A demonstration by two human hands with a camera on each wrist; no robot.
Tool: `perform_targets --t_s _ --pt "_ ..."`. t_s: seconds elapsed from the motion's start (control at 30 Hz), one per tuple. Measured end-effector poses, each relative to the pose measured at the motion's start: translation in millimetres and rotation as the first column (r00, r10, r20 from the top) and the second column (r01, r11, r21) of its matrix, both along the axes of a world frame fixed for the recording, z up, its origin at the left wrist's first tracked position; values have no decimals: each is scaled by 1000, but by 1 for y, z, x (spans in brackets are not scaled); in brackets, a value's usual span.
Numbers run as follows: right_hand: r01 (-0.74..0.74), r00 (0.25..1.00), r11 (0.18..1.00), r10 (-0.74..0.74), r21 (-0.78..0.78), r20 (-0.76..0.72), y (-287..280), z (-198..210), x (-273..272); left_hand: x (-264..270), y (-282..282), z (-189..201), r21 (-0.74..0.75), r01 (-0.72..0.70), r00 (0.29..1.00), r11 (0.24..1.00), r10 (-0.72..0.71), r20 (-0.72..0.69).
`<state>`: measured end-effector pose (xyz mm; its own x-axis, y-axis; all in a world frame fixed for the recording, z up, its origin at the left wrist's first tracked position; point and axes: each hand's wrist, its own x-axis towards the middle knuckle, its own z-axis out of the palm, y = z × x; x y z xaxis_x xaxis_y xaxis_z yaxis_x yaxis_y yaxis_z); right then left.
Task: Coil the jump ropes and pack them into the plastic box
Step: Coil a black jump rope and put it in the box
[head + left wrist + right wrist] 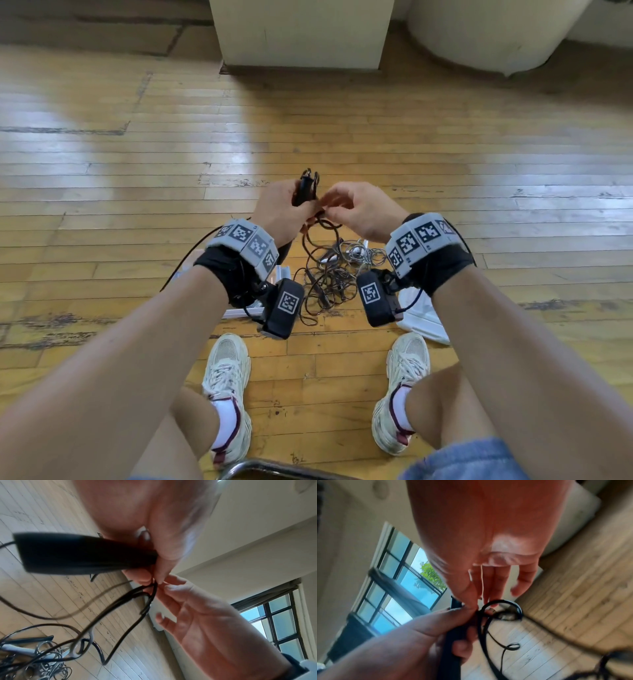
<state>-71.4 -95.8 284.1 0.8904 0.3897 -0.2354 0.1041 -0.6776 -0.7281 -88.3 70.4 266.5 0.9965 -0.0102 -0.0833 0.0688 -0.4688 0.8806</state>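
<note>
My left hand (pixel 279 209) had its grip curled round the black handles (pixel 306 188), their long axis standing nearly upright, tops pointing away from me. My right hand (pixel 356 209) sat just beside it, thumb and forefinger pinching the black cord (pixel 120 627) right where it left the handles; the other fingers (pixel 524 580) hung loose. From that pinch the cord dropped straight down toward the floor (pixel 445 164), into the tangled pile of jump ropes (pixel 330 277) between my forearms. So the slack lay below both grips, and I judged the right hand was the one placed to draw it up. White plastic (pixel 424 318) showed near the pile; I couldn't tell whether it was the box, or what it held.
</note>
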Motion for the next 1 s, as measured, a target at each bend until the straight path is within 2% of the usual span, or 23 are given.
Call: perform_targets --t_s 0.1,0.17,0.23,0.33,0.43,0.47,0.53,0.6,0.63,0.67,0.73,0.8,0.87,0.93,1.0 --pt "73 997 996 -74 -57 -17 -7 -5 -1 1 2 -1 11 -30 999 999 29 23" --pt "228 973 973 -229 -48 -30 -13 -10 1 4 5 1 -7 -72 997 997 72 33" --pt "348 934 937 -350 -38 -68 -19 -14 2 7 9 5 -112 -120 992 986 122 12" --pt "273 954 953 -285 -130 -93 -22 -22 2 7 11 9 -230 -122 992 965 114 -47" --pt "198 979 968 -203 -152 -22 -15 -25 1 4 4 10 -262 -51 998 964 38 -53" --pt "184 982 977 -186 -108 -12 -13 -23 0 4 1 10 -266 -35 999 963 23 -48" --pt "122 990 992 -119 35 -80 -7 -16 -3 4 -3 10 -266 -17 1000 964 11 -24" --pt "99 981 984 -72 149 -182 -2 -12 -7 7 -5 9 -157 -3 999 988 9 41" --pt "105 977 982 -73 158 -200 0 -13 -8 7 -5 10 -106 -3 998 994 10 67" --pt "110 980 987 -88 117 -181 1 -14 -9 8 -5 12 -100 -10 996 995 18 83" --pt "90 990 992 -99 -93 -104 0 -23 -8 10 -2 18 -176 -33 994 984 51 94" --pt "26 995 938 -58 -345 -81 1 -33 -9 14 5 22 -201 -91 987 975 115 112" --pt "25 998 869 -54 -494 -45 4 -40 -12 20 13 23 -202 -162 973 966 191 131" --pt "105 993 882 -115 -459 6 9 -39 -13 23 16 21 -213 -231 956 949 262 129" --pt "211 973 938 -228 -273 -31 10 -33 -10 23 14 17 -198 -255 959 946 273 71"
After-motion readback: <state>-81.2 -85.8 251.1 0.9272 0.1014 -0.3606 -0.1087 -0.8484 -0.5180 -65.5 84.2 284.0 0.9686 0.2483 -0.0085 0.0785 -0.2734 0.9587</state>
